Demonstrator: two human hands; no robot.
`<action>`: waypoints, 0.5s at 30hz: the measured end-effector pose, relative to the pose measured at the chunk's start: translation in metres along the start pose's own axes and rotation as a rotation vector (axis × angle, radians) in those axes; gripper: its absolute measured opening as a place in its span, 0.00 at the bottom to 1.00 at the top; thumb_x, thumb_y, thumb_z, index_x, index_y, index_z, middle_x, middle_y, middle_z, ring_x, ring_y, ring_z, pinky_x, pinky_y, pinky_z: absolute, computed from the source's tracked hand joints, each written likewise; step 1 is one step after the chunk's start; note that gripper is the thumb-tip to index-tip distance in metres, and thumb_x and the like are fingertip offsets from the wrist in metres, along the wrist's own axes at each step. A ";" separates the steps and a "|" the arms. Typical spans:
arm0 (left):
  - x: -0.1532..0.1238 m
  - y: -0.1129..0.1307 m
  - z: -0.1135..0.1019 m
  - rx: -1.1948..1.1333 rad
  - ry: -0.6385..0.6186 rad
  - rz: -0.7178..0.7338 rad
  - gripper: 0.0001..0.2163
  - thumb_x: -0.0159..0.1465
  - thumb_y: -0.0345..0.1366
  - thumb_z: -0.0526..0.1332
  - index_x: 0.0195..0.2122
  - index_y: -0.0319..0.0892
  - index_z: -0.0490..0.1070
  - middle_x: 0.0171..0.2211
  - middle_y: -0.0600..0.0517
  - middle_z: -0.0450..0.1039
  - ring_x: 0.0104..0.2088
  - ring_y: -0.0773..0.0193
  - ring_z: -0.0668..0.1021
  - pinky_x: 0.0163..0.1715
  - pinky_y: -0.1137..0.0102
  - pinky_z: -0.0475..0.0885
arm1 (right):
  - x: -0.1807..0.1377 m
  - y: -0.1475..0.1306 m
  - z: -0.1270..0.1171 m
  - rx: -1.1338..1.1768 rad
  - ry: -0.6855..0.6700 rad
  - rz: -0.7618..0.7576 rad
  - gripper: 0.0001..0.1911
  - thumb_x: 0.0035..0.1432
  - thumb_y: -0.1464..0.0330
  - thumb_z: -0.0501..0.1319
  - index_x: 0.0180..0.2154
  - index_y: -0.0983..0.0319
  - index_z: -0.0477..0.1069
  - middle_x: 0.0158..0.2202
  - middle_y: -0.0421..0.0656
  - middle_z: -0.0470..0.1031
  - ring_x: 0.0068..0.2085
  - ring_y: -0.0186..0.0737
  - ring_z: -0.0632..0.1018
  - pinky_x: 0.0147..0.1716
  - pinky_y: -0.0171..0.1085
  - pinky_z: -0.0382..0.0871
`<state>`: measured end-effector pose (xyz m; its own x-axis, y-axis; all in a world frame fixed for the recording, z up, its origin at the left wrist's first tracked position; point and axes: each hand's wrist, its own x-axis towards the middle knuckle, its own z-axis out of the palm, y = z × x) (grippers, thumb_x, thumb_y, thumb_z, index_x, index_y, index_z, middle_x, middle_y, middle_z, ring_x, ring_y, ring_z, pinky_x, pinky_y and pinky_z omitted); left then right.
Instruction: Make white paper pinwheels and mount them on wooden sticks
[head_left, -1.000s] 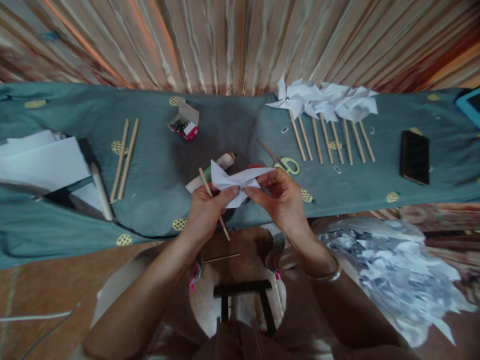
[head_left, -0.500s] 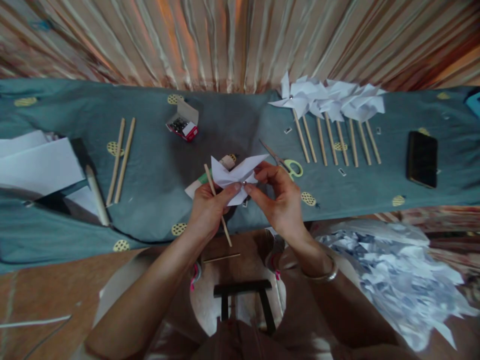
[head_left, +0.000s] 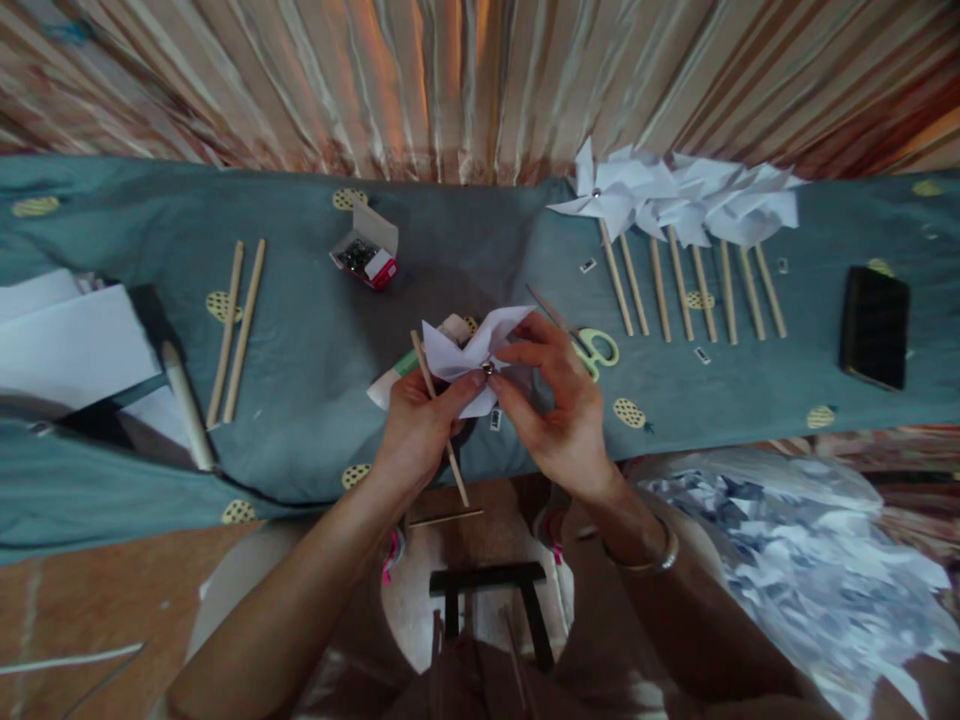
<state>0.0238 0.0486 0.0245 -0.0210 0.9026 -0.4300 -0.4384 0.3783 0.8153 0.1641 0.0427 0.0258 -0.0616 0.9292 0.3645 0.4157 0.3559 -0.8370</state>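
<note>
A white paper pinwheel is held between my two hands above the front of the table. My left hand is closed on its lower left side, with the thumb near the centre, and a thin wooden stick is tucked in the same hand, slanting down past the table edge. A shiny metal pushpin sits at the pinwheel's centre. My right hand pinches at the pin and a paper blade with thumb and fingers. Beneath the pinwheel lies a glue tube, partly hidden.
Scissors lie right of my hands. Finished pinwheels line the back right, near a phone. An open box of pins, two sticks, a marker and paper are leftward. A plastic bag of pinwheels stands lower right.
My right hand's fingers have shifted over the upper right blade, while the thumb stays by the pin. The view has turned slightly; my left hand keeps its hold.
</note>
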 end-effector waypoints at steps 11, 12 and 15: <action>-0.002 0.001 0.001 0.031 0.012 0.020 0.12 0.46 0.37 0.74 0.28 0.38 0.77 0.24 0.53 0.74 0.19 0.73 0.68 0.17 0.77 0.59 | -0.001 -0.003 0.001 0.052 -0.013 0.051 0.07 0.62 0.70 0.61 0.42 0.56 0.73 0.58 0.44 0.71 0.58 0.44 0.74 0.60 0.49 0.68; -0.002 0.000 0.001 0.032 0.007 0.021 0.12 0.46 0.37 0.74 0.28 0.38 0.77 0.23 0.53 0.74 0.19 0.73 0.68 0.17 0.77 0.59 | -0.001 -0.003 0.001 0.066 -0.008 0.060 0.06 0.62 0.70 0.62 0.41 0.56 0.74 0.58 0.45 0.72 0.58 0.44 0.75 0.59 0.48 0.69; -0.003 0.000 0.001 0.038 0.002 0.020 0.11 0.47 0.38 0.74 0.27 0.38 0.77 0.21 0.55 0.72 0.17 0.75 0.64 0.15 0.77 0.55 | -0.001 -0.004 0.002 0.105 -0.004 0.069 0.05 0.60 0.71 0.63 0.40 0.57 0.74 0.57 0.45 0.72 0.58 0.43 0.74 0.57 0.46 0.70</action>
<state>0.0245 0.0461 0.0259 -0.0309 0.9097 -0.4141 -0.4033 0.3677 0.8379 0.1610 0.0406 0.0284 -0.0398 0.9522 0.3027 0.3218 0.2990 -0.8983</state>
